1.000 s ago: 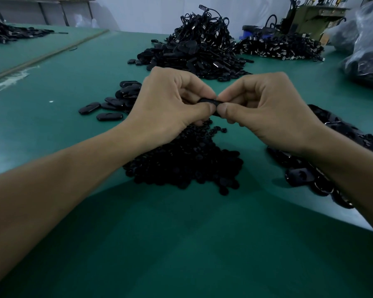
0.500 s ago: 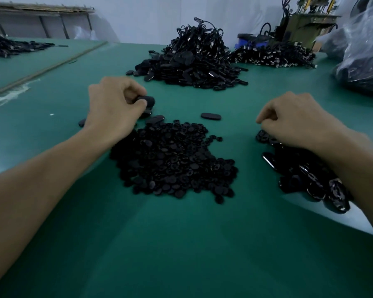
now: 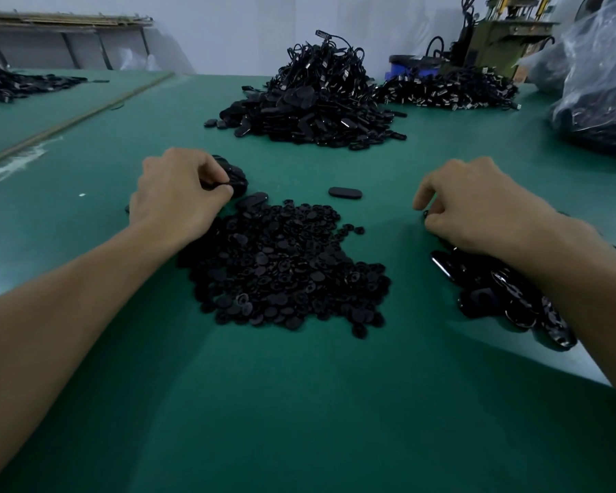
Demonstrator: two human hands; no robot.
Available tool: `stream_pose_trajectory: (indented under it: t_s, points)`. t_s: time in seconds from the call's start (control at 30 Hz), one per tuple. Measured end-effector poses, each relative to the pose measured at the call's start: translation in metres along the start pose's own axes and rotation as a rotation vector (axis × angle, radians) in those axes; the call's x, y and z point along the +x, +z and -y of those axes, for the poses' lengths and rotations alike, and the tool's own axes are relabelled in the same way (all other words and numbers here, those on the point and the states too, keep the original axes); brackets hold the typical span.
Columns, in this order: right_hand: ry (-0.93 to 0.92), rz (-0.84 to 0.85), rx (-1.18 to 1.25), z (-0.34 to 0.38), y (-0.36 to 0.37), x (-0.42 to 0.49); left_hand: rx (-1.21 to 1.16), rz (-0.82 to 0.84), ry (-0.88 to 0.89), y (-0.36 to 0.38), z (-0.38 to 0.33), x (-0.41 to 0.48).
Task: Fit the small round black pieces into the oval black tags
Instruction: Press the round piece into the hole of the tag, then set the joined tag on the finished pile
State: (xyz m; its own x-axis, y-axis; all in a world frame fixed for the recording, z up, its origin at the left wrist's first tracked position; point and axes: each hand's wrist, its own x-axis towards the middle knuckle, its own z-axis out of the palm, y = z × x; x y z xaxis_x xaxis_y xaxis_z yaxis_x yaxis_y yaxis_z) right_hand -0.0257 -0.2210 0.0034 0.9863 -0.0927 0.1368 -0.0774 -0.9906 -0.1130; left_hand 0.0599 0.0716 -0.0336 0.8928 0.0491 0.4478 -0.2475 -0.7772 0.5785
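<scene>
A heap of small round black pieces (image 3: pixel 285 265) lies on the green table (image 3: pixel 299 403) between my arms. My left hand (image 3: pixel 178 197) is at the heap's far left, its thumb and curled fingers pinching an oval black tag (image 3: pixel 236 177) in a small cluster of tags. One oval tag (image 3: pixel 345 192) lies alone beyond the heap, another (image 3: pixel 253 200) at its far edge. My right hand (image 3: pixel 477 204) hangs over the far end of a pile of glossy black pieces (image 3: pixel 495 290), fingertips curled round a small dark piece that is mostly hidden.
A tall mound of black tags with cords (image 3: pixel 317 101) stands at the back centre, and a flatter pile (image 3: pixel 448 88) lies to its right. A clear plastic bag (image 3: pixel 598 87) is at the far right. More black parts (image 3: pixel 18 83) lie on the far-left table.
My hands, joined on one tag a second ago, have parted. The left went to the tag cluster, the right to the right pile. One tag now lies alone on the table.
</scene>
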Motion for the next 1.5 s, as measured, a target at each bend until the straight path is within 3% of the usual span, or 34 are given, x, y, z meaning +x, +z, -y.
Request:
stream_pose_trajectory:
  t_s: [0.17, 0.3, 0.47, 0.67, 0.87, 1.1, 1.27, 1.37, 1.5]
  points:
    - [0.022, -0.115, 0.036, 0.003, -0.002, -0.003, 0.090, -0.035, -0.019, 0.000, -0.002, -0.001]
    - [-0.089, -0.238, 0.258, 0.010, -0.001, -0.006, 0.052, -0.041, 0.076, -0.001, -0.009, -0.004]
    - [-0.217, -0.088, 0.735, 0.026, 0.009, -0.008, -0.153, 0.076, 0.324, 0.007, -0.044, -0.028]
    - [-0.276, -0.048, 1.057, 0.030, 0.012, -0.006, -0.384, 0.229, 0.360, 0.014, -0.070, -0.049]
    - [-0.253, -0.094, 1.034, 0.030, 0.014, -0.006, -0.638, 0.336, 0.212, 0.014, -0.068, -0.046]
    - [-0.245, -0.074, 0.977, 0.031, 0.012, -0.009, -0.694, 0.335, 0.169, 0.016, -0.067, -0.045]
    - [-0.208, 0.035, 1.263, 0.040, 0.012, -0.011, -0.838, 0.335, 0.179, 0.014, -0.071, -0.046]
    - [-0.207, 0.093, 1.357, 0.045, 0.012, -0.014, -0.803, 0.324, 0.215, 0.014, -0.072, -0.047]
    - [-0.211, -0.033, 1.005, 0.039, 0.013, -0.013, -0.737, 0.302, 0.197, 0.016, -0.069, -0.046]
